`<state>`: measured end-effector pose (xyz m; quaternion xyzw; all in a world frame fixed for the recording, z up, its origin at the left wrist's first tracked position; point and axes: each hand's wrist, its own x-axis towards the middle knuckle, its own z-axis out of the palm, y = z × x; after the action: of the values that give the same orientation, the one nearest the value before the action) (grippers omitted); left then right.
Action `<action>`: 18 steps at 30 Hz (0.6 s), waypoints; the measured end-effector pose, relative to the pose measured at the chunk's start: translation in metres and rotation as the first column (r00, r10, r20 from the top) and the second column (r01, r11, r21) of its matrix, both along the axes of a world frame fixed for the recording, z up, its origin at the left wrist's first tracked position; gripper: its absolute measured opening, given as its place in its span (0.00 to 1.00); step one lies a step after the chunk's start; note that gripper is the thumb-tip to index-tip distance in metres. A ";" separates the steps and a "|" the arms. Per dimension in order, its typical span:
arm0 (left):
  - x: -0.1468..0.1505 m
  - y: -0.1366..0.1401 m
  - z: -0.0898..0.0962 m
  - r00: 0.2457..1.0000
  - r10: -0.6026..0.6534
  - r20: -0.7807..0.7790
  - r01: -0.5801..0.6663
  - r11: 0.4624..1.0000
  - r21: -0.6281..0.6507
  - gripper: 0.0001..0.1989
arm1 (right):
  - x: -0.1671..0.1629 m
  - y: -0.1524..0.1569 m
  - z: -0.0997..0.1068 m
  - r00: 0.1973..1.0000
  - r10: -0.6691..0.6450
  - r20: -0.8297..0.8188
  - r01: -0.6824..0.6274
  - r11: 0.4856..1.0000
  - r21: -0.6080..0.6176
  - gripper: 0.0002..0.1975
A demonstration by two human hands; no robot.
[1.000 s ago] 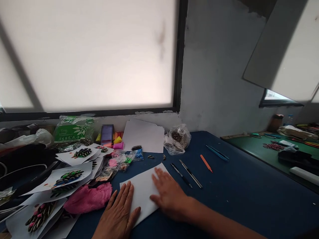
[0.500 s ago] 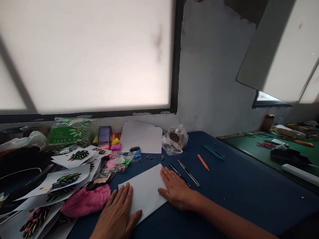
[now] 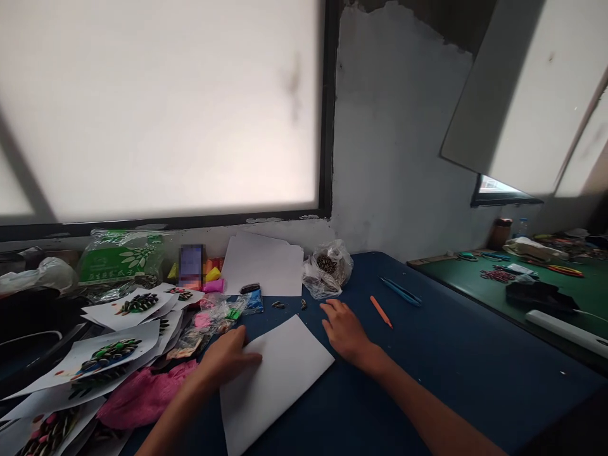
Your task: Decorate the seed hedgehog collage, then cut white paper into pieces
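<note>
A white sheet of paper [image 3: 280,380] lies at a slant on the blue tabletop in front of me. My left hand [image 3: 232,356] rests over its upper left edge, thumb stretched out across the paper and fingers towards the small plastic bags [image 3: 228,310]. Off the paper's right corner, my right hand [image 3: 348,332] is low over the table, palm down, its fingers apart and slightly bent. The two slim pen-like tools lying there earlier are hidden beneath it. An orange pen [image 3: 381,312] and blue tweezers [image 3: 399,291] lie to its right.
Sheets with seed pictures [image 3: 111,354] and a pink cloth [image 3: 142,396] are on the left. White paper [image 3: 263,266] and a bag of seeds [image 3: 329,269] stand by the wall, with a few loose seeds [image 3: 278,305] nearby. A green table [image 3: 475,285] is at right.
Both hands have lifted off the paper's face. The left moved forward to its left edge, the right moved right over the slim tools. The paper has turned and come slightly nearer.
</note>
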<state>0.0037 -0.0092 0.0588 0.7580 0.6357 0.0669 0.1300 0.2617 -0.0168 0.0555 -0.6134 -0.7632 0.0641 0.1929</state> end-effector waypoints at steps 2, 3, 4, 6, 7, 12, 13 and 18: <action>-0.006 0.003 -0.005 0.998 0.017 0.060 -0.016 1.000 -0.019 0.10 | 0.008 0.005 -0.002 0.999 -0.019 -0.027 0.020 0.999 0.028 0.21; -0.008 0.004 -0.007 0.996 0.029 0.088 -0.027 0.999 -0.022 0.10 | 0.010 0.005 -0.004 0.999 -0.015 -0.040 0.016 0.999 0.038 0.20; -0.011 0.005 -0.009 0.993 0.040 0.113 -0.037 0.999 -0.022 0.10 | 0.010 0.005 -0.005 0.999 -0.006 -0.051 0.008 0.999 0.046 0.19; -0.015 0.006 -0.012 0.984 0.066 0.168 -0.066 0.998 -0.007 0.10 | 0.006 0.003 -0.005 0.998 0.018 -0.068 -0.014 0.998 0.059 0.18; -0.017 0.007 -0.012 0.977 0.088 0.195 -0.091 0.996 0.006 0.10 | 0.003 0.001 -0.004 0.996 0.036 -0.080 -0.030 0.997 0.071 0.18; -0.027 0.006 -0.011 0.939 0.226 0.259 -0.245 0.968 0.044 0.10 | -0.015 -0.011 0.001 0.978 0.158 -0.135 -0.142 0.982 0.125 0.16; -0.027 0.003 -0.009 0.937 0.242 0.251 -0.261 0.964 0.047 0.10 | -0.018 -0.013 0.002 0.976 0.175 -0.130 -0.160 0.980 0.120 0.16; -0.013 -0.018 0.005 0.968 0.223 -0.114 -0.204 0.966 0.157 0.16 | -0.024 -0.019 -0.001 0.968 0.245 -0.061 -0.244 0.970 0.023 0.18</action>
<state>-0.0090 -0.0273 0.0642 0.6951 0.7144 0.0766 0.0250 0.2376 -0.0362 0.0544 -0.5109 -0.8268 0.1009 0.2126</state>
